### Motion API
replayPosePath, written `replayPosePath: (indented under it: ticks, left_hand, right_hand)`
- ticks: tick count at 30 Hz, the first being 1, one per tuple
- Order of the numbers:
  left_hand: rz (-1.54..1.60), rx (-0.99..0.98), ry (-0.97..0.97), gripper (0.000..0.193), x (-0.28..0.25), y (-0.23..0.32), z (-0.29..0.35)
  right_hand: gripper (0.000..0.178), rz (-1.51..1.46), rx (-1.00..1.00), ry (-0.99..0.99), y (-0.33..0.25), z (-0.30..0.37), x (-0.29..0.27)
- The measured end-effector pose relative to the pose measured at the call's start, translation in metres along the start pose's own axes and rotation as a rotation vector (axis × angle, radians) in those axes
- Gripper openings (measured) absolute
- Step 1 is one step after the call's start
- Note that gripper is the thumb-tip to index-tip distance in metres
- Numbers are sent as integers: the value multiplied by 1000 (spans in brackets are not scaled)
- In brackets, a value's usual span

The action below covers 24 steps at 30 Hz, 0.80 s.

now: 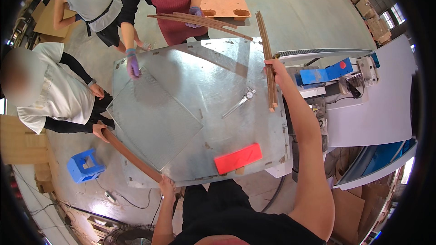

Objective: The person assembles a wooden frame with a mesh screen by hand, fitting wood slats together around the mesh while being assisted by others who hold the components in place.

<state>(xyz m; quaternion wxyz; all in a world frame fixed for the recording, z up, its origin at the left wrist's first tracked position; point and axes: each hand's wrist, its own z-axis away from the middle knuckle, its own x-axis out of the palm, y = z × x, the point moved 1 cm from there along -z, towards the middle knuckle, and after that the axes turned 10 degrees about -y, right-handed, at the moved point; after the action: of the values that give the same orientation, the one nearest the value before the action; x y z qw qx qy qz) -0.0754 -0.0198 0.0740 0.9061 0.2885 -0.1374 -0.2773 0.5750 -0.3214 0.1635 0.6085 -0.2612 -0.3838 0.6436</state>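
Note:
My left hand (167, 185) is closed round the near end of a brown wood-coloured strip (131, 155) at the table's front left edge. The strip's other end is in the hand of a person in a white shirt. On the right, my right hand (275, 72) grips a bundle of long brown strips (271, 91), which lies along the right side of the metal table (268, 131). Between my hands are a flat, thin-edged square mesh panel (159, 122), a dial caliper (239, 101) and a red rectangular case (238, 158).
Across the table, a person in a red apron (169, 0) and purple gloves holds more brown strips (200, 19) and reaches over the mesh panel. Another person (91, 0) stands behind. A blue stool (85, 166) is at the left; a machine (336, 75) adjoins the right side.

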Motion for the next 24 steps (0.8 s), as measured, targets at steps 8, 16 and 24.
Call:
replayPosePath:
  ticks: [8, 16, 24]
  left_hand:
    - [923, -671, -170, 51, -2, 2, 2]
    - [778, -490, -295, 53, 17, 3, 7]
    - [297, -109, 40, 40, -35, 5, 12]
  right_hand:
    - [19, 46, -5, -41, -6, -1, 1]
    - [18, -13, 13, -26, -1, -9, -27]
    - [16, 239, -4, 41, 39, -13, -81]
